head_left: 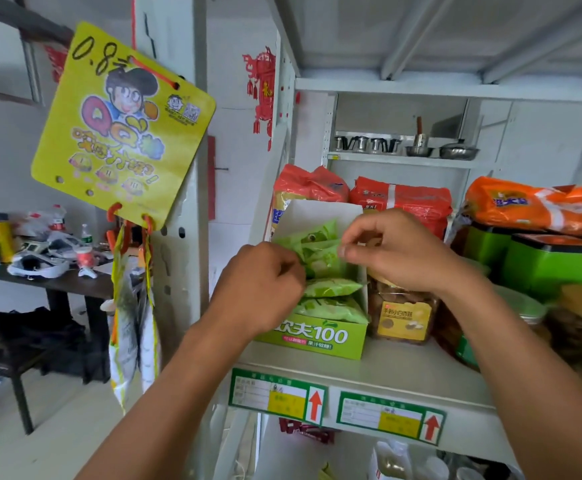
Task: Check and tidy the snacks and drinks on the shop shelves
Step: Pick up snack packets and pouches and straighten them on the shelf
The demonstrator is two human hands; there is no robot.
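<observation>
A green display box (320, 339) of soft candy stands at the left end of a white shelf (404, 379), its white flap raised at the back. Several light green candy packets (331, 287) lie stacked inside it. My left hand (265, 282) is curled at the left side of the box, its fingers gripping the edge of a packet. My right hand (393, 251) pinches the top green packet (320, 254) from the right, thumb and forefinger together.
Red noodle bags (404, 202) stand behind the box, an orange bag (532, 206) on green tins (542, 265) to the right. A clear biscuit tub (400, 313) touches the box's right side. A yellow hanging sign (120, 126) and a cluttered table (40, 268) are left.
</observation>
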